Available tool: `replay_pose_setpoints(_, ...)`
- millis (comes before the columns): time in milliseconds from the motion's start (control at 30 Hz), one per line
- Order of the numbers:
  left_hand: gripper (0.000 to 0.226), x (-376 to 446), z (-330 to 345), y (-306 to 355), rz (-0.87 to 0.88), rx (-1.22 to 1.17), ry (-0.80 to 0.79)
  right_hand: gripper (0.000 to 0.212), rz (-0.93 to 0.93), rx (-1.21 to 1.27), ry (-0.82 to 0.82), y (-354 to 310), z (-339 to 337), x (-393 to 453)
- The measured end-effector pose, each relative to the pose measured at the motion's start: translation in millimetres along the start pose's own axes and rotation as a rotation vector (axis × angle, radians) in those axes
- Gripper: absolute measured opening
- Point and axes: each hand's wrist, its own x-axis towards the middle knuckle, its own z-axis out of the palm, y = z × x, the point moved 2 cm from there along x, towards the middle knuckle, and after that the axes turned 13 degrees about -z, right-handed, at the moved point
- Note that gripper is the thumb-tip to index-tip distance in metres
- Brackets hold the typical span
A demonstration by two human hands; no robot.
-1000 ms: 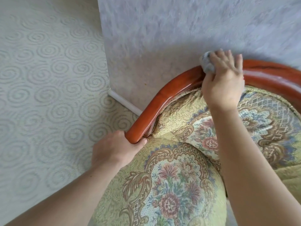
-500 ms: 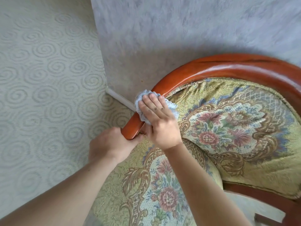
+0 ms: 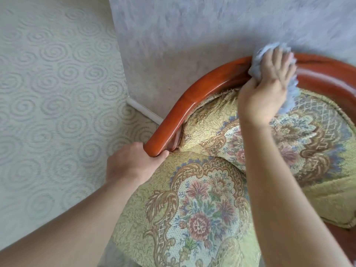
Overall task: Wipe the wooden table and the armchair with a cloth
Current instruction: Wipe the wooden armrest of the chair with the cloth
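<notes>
Right hand (image 3: 266, 87) presses cloth (image 3: 289, 97) onto armchair (image 3: 208, 83) rail.

Wall (image 3: 212, 31): grey-lilac mottled paper, occupying the 12 to 2 o'clock sector; lower portion shaded. Skirting (image 3: 143, 110): white strip along the wall's foot, running diagonally near centre. Carpet (image 3: 54, 97): pale, with a raised spiral pattern (repeating throughout), filling the 7 to 11 o'clock sector. Light: soft, even daylight; source not in view.
</notes>
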Motion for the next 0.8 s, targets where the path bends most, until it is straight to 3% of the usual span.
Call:
replay_pose_setpoints(100,0.066,-0.3,0.5,-1.0,-0.003,-0.023,0.009,0.065,-0.138,0.143,-0.052,-41.5,21.0,-39.0)
replay_pose_setpoints(267,0.063,0.7,-0.3,-2.9,-0.007,-0.030,0.003,0.047,-0.415,0.285,-0.283,-87.2,31.7,-96.7)
replay_pose_setpoints(400,0.062,-0.1,-1.3,-3.9,0.011,-0.033,0.000,0.045,-0.673,0.071,-0.302,-45.9,14.2,-69.6)
replay_pose_setpoints(600,0.067,-1.7,-1.5,0.4,0.034,-0.006,-0.020,0.058,-0.164,-0.154,-0.084,49.8,-26.6,6.0)
replay_pose_setpoints(700,0.067,-1.0,-2.0,0.7,0.038,0.007,-0.010,0.065,-0.125,-0.069,-0.061,31.1,-17.8,-1.8)
replay_pose_setpoints(800,0.066,0.3,-2.8,-0.5,0.042,0.020,0.009,0.054,-0.242,0.091,-0.113,-10.1,4.2,-23.7)
